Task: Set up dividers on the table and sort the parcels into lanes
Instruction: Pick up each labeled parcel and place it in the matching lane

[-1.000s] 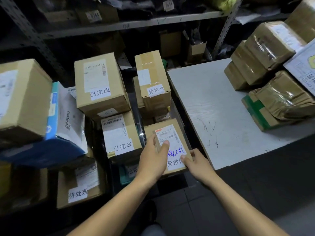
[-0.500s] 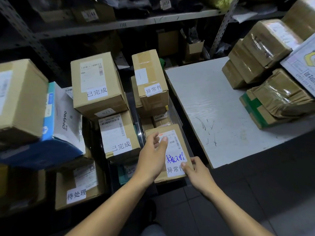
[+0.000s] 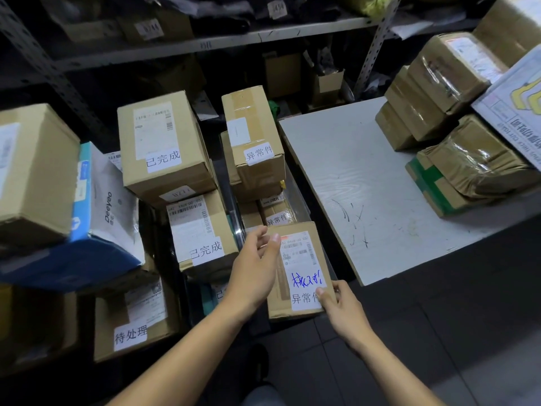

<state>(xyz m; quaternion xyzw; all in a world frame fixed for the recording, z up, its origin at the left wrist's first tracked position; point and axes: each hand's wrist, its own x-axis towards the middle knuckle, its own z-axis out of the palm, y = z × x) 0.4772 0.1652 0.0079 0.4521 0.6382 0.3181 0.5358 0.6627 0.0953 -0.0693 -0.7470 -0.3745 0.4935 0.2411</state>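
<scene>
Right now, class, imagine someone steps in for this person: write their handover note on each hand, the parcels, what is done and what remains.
Left hand: grips the left edge of the small brown cardboard parcel with blue handwriting.
Right hand: pinches its near right corner.
Labelled brown boxes sit stacked in lanes to the left.
White table: taped brown parcels unsorted at its far right; no dividers visible.
Left: place the held parcel, sort the rest.
</scene>
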